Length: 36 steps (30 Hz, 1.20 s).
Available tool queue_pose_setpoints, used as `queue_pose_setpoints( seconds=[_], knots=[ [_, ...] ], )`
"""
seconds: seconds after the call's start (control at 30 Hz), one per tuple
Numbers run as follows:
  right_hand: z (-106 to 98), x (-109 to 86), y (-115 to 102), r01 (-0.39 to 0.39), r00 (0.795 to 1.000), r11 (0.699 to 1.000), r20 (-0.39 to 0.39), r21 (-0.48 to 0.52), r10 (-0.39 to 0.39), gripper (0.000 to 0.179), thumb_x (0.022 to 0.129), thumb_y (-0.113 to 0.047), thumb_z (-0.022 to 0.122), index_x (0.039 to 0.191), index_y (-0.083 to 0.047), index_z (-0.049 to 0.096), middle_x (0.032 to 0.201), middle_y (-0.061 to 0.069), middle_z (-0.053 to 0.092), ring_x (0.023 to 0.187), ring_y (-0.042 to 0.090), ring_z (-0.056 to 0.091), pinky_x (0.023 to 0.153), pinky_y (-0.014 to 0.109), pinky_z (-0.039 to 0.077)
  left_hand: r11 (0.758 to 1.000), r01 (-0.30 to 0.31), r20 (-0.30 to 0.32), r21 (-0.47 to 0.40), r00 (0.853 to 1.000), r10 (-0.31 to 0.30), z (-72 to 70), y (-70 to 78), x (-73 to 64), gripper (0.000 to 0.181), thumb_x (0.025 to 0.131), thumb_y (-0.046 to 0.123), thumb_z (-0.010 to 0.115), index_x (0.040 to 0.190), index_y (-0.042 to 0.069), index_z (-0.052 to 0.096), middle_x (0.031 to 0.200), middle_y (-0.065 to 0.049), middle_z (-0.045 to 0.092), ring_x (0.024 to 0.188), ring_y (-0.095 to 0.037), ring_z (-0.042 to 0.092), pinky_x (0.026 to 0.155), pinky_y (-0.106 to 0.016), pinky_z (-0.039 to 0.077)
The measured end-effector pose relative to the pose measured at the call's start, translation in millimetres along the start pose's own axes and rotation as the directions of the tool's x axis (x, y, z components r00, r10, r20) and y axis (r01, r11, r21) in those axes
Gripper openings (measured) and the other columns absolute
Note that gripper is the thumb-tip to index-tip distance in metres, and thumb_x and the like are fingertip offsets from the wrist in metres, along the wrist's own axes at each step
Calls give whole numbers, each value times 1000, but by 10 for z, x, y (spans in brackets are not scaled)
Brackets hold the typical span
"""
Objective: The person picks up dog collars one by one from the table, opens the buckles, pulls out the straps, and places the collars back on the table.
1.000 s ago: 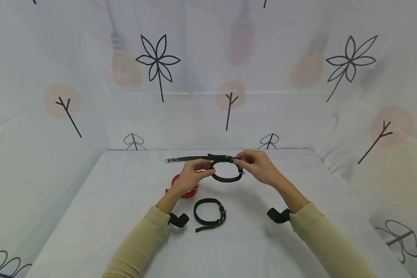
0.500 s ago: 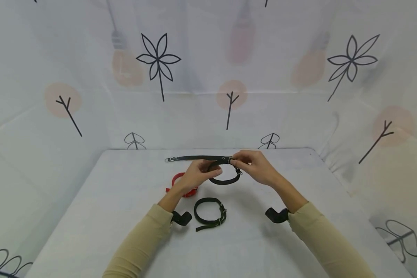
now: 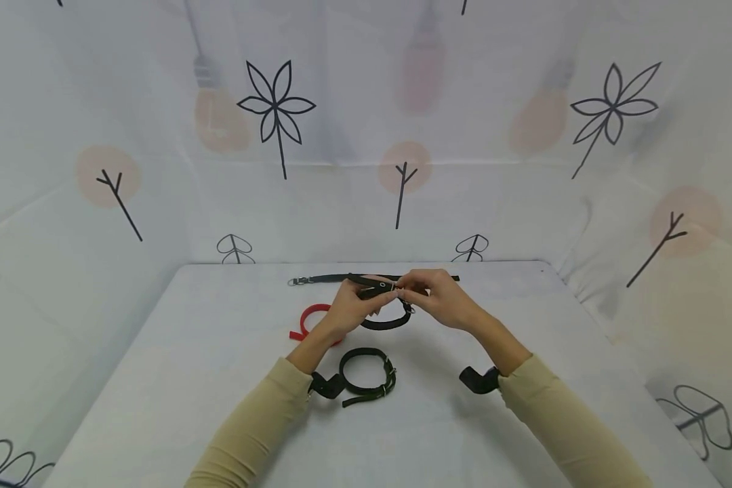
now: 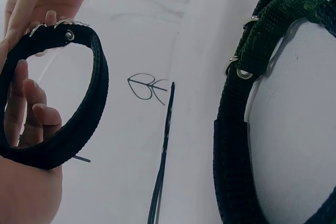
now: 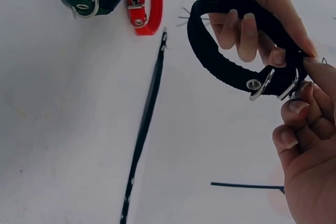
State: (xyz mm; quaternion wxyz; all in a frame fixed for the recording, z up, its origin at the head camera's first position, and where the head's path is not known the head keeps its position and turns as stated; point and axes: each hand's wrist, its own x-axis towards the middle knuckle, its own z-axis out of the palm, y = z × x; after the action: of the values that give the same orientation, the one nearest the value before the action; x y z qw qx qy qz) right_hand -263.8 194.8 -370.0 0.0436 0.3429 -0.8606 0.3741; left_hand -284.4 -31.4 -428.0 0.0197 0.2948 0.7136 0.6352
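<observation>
Both hands hold a black dog collar (image 3: 385,325), buckled into a loop and raised over the table. My left hand (image 3: 346,308) grips the loop's left side, fingers passing through it in the right wrist view. Thumb and fingers of my right hand (image 3: 436,297) pinch the strap beside the metal buckle (image 5: 287,90). A D-ring (image 5: 262,85) and an eyelet show next to that buckle. The two hands' fingertips nearly meet at the strap. Part of the collar is hidden behind the left hand in the head view.
On the white table (image 3: 158,393), a dark green collar (image 3: 361,391) lies looped nearest the body. A red collar (image 3: 308,317) sits partly behind the left hand. Along the back, a straight dark collar (image 3: 332,278) lies flat. Patterned cloth walls (image 3: 341,210) rise behind and at both sides.
Both hands have drawn closer together, the right moving left and the left moving right. The black collar has shifted left and slightly nearer; its loose strap end no longer sticks out as before.
</observation>
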Motion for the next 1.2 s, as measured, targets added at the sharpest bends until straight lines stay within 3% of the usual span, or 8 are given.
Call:
queue_pose_setpoints(
  seconds=[0.07,0.2,0.3,0.4,0.7,0.93,1.1,1.2],
  knots=[
    [-2,5,1,9,1000,1000,10,-11,-8,16,101,-17,67,113,-9,74,85,-3,69,72,14,56,64,30,47,1000,4,-14,-3,1000,-4,1,2,-3,21,96,33,74,115,22,77,81,-16,64,67,-20,53,62,-31,45],
    [6,13,-1,22,999,999,28,-26,-21,16,100,-16,68,112,-8,74,87,-4,70,75,13,59,68,32,50,998,36,-25,-48,999,-37,8,9,-10,26,94,31,77,117,19,77,104,-3,74,92,-15,69,82,-32,55],
    [17,27,-13,38,999,999,32,-28,-37,16,100,-16,69,112,-7,74,87,-3,71,75,12,60,69,34,52,994,56,-24,-96,998,-58,6,10,-23,30,93,31,79,119,16,76,120,-1,74,115,-18,68,100,-40,52],
    [29,40,-18,55,998,998,33,-30,-54,16,99,-15,70,111,-6,74,89,-3,73,76,11,62,70,35,54,991,59,-20,-123,998,-62,-2,2,-31,30,92,29,80,118,16,77,118,-3,75,116,-21,68,103,-44,50],
    [62,77,-35,66,997,997,48,-43,-64,14,100,-13,69,110,-6,74,89,-4,73,75,10,62,68,31,54,994,49,-50,-101,997,-55,-54,12,-65,26,91,27,80,114,14,78,112,-3,76,113,-22,69,100,-45,51],
    [20,71,-26,58,998,998,-21,-33,-59,10,101,-14,66,107,-9,72,83,-6,68,69,11,63,67,32,51,990,72,-130,-121,988,-88,-115,47,-71,26,94,22,78,115,7,77,112,-5,75,108,-20,68,97,-38,53],
    [0,58,11,66,994,998,-85,-12,-67,10,102,-14,64,109,-9,71,83,-6,67,74,12,68,75,36,54,986,64,-158,-153,983,-88,-156,93,-63,26,95,18,76,117,4,76,95,-2,68,82,-16,57,71,-29,47],
    [-7,61,27,73,992,997,-100,12,-72,11,103,-12,64,110,-7,71,82,-5,68,77,13,69,76,38,54,983,73,-173,-166,980,-102,-180,113,-70,26,95,17,76,117,3,76,94,-1,65,81,-16,53,68,-30,43]
  ],
)
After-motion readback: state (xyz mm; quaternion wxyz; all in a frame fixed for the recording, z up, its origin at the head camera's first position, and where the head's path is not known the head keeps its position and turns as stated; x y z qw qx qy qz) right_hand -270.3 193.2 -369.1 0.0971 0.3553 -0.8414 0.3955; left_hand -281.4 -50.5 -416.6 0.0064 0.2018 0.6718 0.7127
